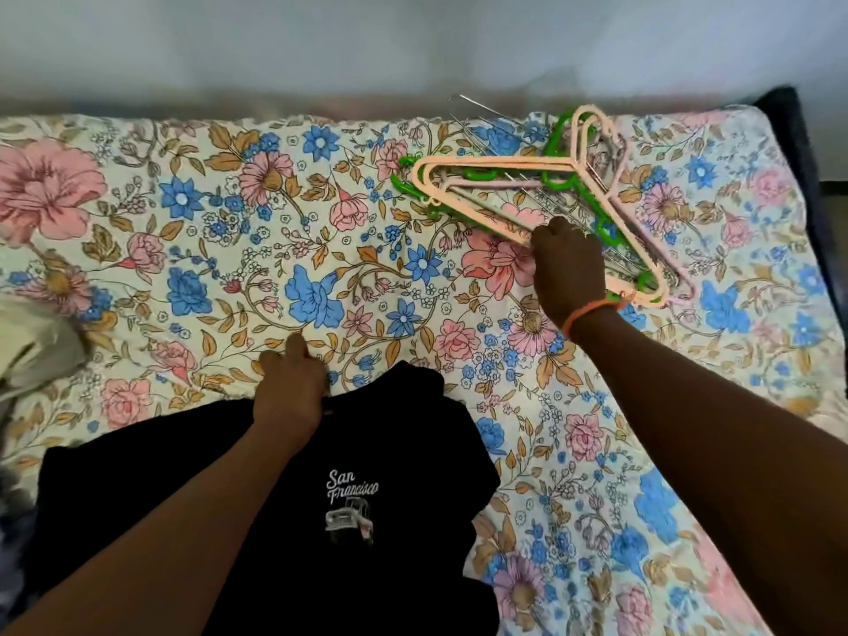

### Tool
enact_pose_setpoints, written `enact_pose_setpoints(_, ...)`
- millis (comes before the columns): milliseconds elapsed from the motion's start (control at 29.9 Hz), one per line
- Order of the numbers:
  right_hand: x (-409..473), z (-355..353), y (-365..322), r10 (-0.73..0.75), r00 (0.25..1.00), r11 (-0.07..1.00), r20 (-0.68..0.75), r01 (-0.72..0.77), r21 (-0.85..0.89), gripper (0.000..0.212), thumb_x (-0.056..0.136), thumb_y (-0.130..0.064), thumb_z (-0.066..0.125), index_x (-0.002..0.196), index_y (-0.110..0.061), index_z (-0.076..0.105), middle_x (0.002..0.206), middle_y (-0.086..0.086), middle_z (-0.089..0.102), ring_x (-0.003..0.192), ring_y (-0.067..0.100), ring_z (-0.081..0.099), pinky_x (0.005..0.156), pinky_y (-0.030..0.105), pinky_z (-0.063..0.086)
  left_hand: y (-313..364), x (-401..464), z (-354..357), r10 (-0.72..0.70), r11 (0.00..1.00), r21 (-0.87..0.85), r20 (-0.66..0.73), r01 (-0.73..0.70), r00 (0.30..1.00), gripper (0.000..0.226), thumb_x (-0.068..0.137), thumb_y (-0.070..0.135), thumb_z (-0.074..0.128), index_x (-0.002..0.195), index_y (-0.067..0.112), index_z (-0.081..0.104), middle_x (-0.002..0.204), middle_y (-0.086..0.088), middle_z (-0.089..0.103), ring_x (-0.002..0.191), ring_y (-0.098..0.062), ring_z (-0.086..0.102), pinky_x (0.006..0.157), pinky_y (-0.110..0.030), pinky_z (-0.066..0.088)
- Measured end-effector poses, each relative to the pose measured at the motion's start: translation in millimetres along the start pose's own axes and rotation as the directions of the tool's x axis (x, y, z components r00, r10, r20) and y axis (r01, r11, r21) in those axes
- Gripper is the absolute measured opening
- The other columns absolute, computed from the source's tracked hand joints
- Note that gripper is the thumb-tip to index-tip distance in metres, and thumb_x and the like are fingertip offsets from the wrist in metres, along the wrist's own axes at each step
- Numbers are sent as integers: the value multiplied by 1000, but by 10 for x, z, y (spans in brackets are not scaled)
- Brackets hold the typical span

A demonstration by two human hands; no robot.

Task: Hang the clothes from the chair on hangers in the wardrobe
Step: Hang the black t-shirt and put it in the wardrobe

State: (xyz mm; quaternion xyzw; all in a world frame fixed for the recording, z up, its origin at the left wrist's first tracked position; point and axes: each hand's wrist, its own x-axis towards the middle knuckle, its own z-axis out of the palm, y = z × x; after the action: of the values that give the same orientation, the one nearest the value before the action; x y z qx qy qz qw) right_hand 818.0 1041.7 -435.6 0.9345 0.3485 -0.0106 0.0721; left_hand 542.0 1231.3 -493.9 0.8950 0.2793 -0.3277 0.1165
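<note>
A black T-shirt (284, 521) with a white "San Francisco" print lies flat on the bed at the near side. My left hand (289, 387) grips the shirt at its collar, fingers curled over the top edge. Farther right, a pile of hangers (541, 185) in peach, green, pink and bare wire lies on the bed. My right hand (566, 263) reaches into that pile and grips the lower bar of a peach hanger (486, 172). An orange band circles my right wrist.
The bed (321, 268) is covered by a floral sheet in pink, blue and tan. A pale wall runs behind it. A light cloth (32, 351) bunches at the left edge. A dark edge (780, 117) shows at the bed's far right corner.
</note>
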Motion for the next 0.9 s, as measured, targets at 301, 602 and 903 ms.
enact_pose_setpoints(301, -272, -58, 13, -23, 990, 986, -139, 45, 161, 19, 72, 21, 55, 82, 5, 60, 83, 26, 58, 71, 39, 57, 59, 40, 41, 7, -109, -48, 17, 998, -66, -41, -20, 999, 29, 83, 27, 76, 102, 9, 64, 127, -15, 32, 115, -44, 37, 80, -44, 49)
enact_pose_setpoints(602, -1633, 310, -630, -104, 970, 913, 219, 6, 407, 14, 88, -9, 49, 85, -2, 61, 87, 19, 59, 78, 37, 59, 65, 42, 45, -146, -562, -15, 208, 948, -218, -127, -232, 970, 31, 87, 26, 69, 110, 14, 51, 106, -9, 54, 95, -31, 57, 77, -41, 49)
enact_pose_setpoints(903, -896, 295, -417, 120, 972, 973, 202, -156, 171, 64, 94, -22, 56, 152, -18, 30, 153, 21, 30, 137, 49, 31, 100, 65, 39, -92, -720, -105, 203, 969, -105, -177, -223, 963, 23, 99, 32, 53, 110, 12, 54, 109, -7, 58, 100, -30, 57, 77, -41, 45)
